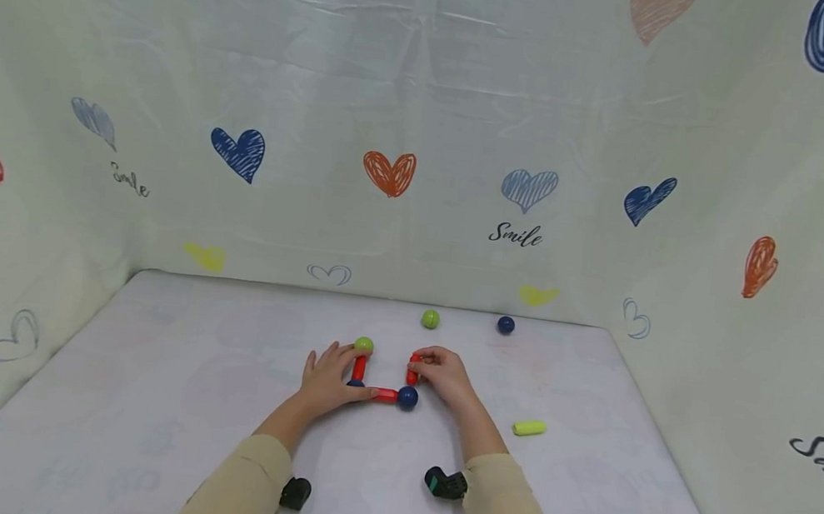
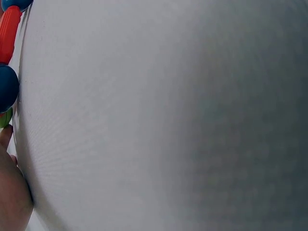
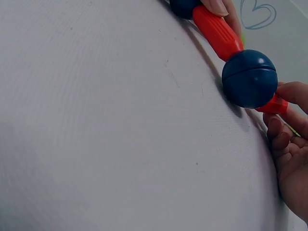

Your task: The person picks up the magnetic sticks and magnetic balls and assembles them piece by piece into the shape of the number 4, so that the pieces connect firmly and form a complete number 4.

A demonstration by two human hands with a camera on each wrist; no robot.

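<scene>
On the table, red rods and balls form a U-shaped piece. Its left red rod (image 1: 359, 368) runs from a green ball (image 1: 363, 343) down to a blue ball (image 1: 356, 383), and the front red rod (image 1: 386, 395) joins that ball to a second blue ball (image 1: 408, 398). My left hand (image 1: 326, 380) grips the left corner, thumb along the front rod and fingers by the left rod and green ball. Between thumb and fingers, my right hand (image 1: 446, 375) pinches the right red rod (image 1: 412, 372), whose near end meets the second blue ball (image 3: 250, 78).
A loose green ball (image 1: 431, 318) and a loose blue ball (image 1: 506, 325) lie near the table's back edge. A yellow-green rod (image 1: 530, 428) is to the right of my right hand. Heart-printed cloth (image 1: 443, 244) hangs behind the table (image 1: 163, 398) and at both sides.
</scene>
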